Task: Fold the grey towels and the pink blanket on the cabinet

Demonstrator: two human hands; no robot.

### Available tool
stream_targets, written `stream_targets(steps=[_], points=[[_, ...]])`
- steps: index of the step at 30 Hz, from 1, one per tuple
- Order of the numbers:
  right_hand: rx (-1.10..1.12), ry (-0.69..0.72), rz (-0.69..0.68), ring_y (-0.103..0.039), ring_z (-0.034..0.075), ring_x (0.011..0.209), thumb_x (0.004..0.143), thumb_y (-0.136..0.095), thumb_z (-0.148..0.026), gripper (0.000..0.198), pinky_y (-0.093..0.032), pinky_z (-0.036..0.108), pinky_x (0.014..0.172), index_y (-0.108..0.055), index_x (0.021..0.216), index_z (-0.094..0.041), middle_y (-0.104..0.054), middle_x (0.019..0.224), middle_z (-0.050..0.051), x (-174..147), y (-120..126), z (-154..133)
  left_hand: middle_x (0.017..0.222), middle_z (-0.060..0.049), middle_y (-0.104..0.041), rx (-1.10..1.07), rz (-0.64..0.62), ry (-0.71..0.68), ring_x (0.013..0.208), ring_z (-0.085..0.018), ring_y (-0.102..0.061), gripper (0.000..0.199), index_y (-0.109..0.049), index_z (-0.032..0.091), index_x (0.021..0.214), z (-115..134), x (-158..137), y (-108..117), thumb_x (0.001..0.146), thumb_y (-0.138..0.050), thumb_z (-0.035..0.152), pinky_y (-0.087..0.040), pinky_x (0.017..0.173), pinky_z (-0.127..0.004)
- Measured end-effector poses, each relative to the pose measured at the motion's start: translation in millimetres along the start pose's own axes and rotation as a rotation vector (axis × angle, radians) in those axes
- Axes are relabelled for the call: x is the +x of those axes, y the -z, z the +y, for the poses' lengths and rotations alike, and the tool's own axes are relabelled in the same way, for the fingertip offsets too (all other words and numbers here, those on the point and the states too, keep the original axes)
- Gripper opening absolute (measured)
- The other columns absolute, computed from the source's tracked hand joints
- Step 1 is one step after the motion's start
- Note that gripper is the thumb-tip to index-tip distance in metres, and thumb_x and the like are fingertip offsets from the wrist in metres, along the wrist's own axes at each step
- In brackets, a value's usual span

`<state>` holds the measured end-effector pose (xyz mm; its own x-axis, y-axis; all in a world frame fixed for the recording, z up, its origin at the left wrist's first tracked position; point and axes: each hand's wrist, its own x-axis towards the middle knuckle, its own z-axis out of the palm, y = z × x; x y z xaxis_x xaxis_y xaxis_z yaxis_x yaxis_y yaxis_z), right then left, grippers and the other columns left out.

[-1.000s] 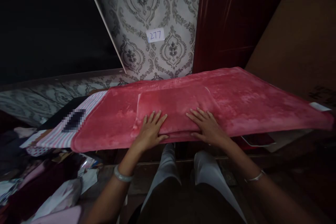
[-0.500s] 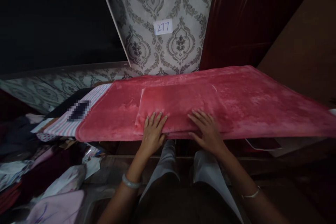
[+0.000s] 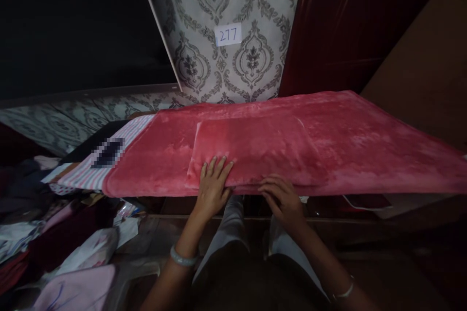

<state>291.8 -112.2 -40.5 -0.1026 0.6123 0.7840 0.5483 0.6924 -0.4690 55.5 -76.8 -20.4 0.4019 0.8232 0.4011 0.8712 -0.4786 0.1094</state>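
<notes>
A folded red plush cloth (image 3: pixel 251 143) lies as a flat rectangle on a larger red plush cover (image 3: pixel 365 141). My left hand (image 3: pixel 213 187) rests palm down on the near left part of the folded cloth, its fingers stretched and spread. At the near edge, right of the middle, is my right hand (image 3: pixel 284 199). Its fingers are loosely bent over the edge, with the thumb just below them. I cannot make out whether the right fingertips press on the folded cloth or on the cover's edge.
Striped cloth (image 3: pixel 87 175) shows at the cover's left end, with a blurred-out dark patch on it. Heaped clothes (image 3: pixel 69 238) and a pink seat (image 3: pixel 76 286) are at lower left. Behind are a dark screen (image 3: pixel 83 29), a patterned wall (image 3: pixel 251 58) and a paper marked 277 (image 3: pixel 228 34).
My right hand has slid back from the top of the folded cloth to its near edge, and its fingers have bent. My left hand stays in place.
</notes>
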Motion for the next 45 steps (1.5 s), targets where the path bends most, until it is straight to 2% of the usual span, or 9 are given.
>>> stream_targets(steps=[5, 8, 12, 18, 25, 29, 37, 41, 45], points=[[-0.016, -0.1, -0.057, -0.067, 0.024, 0.101, 0.101, -0.051, -0.032, 0.026, -0.053, 0.047, 0.098, -0.072, 0.086, -0.025, -0.073, 0.094, 0.006, 5.0, 16.5, -6.3, 0.164, -0.01, -0.038, -0.004, -0.006, 0.019, 0.153, -0.034, -0.027, 0.076, -0.041, 0.025, 0.156, 2.8, 1.5, 0.2, 0.084, -0.064, 0.019, -0.022, 0.124, -0.059], [-0.124, -0.086, -0.046, -0.065, 0.025, 0.111, 0.102, -0.044, -0.036, 0.032, -0.05, 0.047, 0.103, -0.074, 0.105, -0.025, -0.073, 0.108, 0.008, 27.0, 24.7, 11.2, 0.164, -0.01, -0.037, -0.005, -0.032, 0.022, 0.154, -0.034, -0.025, 0.081, -0.038, 0.026, 0.157, 3.7, 1.0, 2.2, 0.082, -0.065, 0.016, -0.021, 0.124, -0.059], [-0.465, -0.089, -0.111, -0.05, 0.033, 0.134, 0.101, -0.04, -0.041, 0.049, -0.04, 0.055, 0.112, -0.059, 0.142, -0.021, -0.061, 0.141, 0.013, 43.7, 29.4, 52.7, 0.165, -0.009, -0.035, -0.008, -0.053, 0.009, 0.155, -0.031, -0.023, 0.083, -0.034, 0.027, 0.159, 3.4, -4.4, 5.4, 0.083, -0.065, 0.017, -0.023, 0.124, -0.059], [-0.765, -0.099, -0.189, -0.045, 0.037, 0.138, 0.1, -0.035, -0.04, 0.051, -0.037, 0.06, 0.109, -0.06, 0.141, -0.022, -0.057, 0.146, 0.014, 20.8, 18.4, 82.3, 0.161, -0.009, -0.042, 0.021, 0.022, 0.06, 0.153, -0.029, -0.03, 0.07, -0.045, 0.024, 0.153, -11.8, -20.5, 6.6, 0.085, -0.057, 0.012, -0.02, 0.124, -0.062], [-0.757, -0.091, -0.166, -0.046, 0.036, 0.138, 0.101, -0.031, -0.041, 0.053, -0.037, 0.062, 0.108, -0.058, 0.144, -0.024, -0.056, 0.147, 0.013, 17.6, 14.9, 80.0, 0.146, -0.007, -0.06, 0.074, 0.153, 0.12, 0.141, -0.027, -0.048, 0.07, -0.064, 0.029, 0.138, -44.3, -30.1, 10.9, 0.076, -0.048, -0.001, -0.042, 0.114, -0.053], [-0.728, -0.112, -0.188, -0.048, 0.035, 0.136, 0.102, -0.032, -0.042, 0.052, -0.039, 0.059, 0.107, -0.062, 0.14, -0.025, -0.058, 0.147, 0.011, 20.3, 18.9, 84.3, 0.137, -0.006, -0.068, 0.127, 0.296, 0.032, 0.135, -0.025, -0.054, 0.063, -0.068, 0.03, 0.132, -53.4, -34.7, 12.6, 0.084, -0.041, 0.0, -0.039, 0.116, -0.053], [-0.659, -0.18, -0.201, -0.046, 0.029, 0.14, 0.102, -0.038, -0.04, 0.046, -0.036, 0.057, 0.113, -0.062, 0.14, -0.029, -0.057, 0.148, 0.007, 21.7, 21.1, 83.3, 0.14, -0.009, -0.065, 0.052, 0.289, 0.01, 0.134, -0.027, -0.055, 0.047, -0.069, 0.025, 0.128, -56.1, -50.1, 9.0, 0.088, -0.048, 0.012, -0.045, 0.109, -0.05], [-0.581, -0.24, -0.161, -0.049, 0.029, 0.138, 0.103, -0.035, -0.037, 0.046, -0.035, 0.059, 0.114, -0.067, 0.133, -0.027, -0.061, 0.143, 0.009, 41.2, 22.0, 64.8, 0.133, -0.007, -0.069, -0.052, 0.307, -0.066, 0.128, -0.026, -0.061, 0.035, -0.069, 0.027, 0.122, -39.5, -28.6, 34.3, 0.095, -0.048, 0.028, -0.035, 0.117, -0.054], [-0.532, -0.192, -0.181, -0.041, 0.031, 0.144, 0.103, -0.037, -0.039, 0.046, -0.03, 0.061, 0.116, -0.061, 0.141, -0.029, -0.055, 0.15, 0.009, 81.3, 16.5, 38.7, 0.143, -0.008, -0.063, -0.033, 0.232, -0.101, 0.136, -0.026, -0.054, 0.044, -0.059, 0.027, 0.14, -13.3, 21.2, 48.2, 0.1, -0.043, 0.032, -0.024, 0.123, -0.056]])
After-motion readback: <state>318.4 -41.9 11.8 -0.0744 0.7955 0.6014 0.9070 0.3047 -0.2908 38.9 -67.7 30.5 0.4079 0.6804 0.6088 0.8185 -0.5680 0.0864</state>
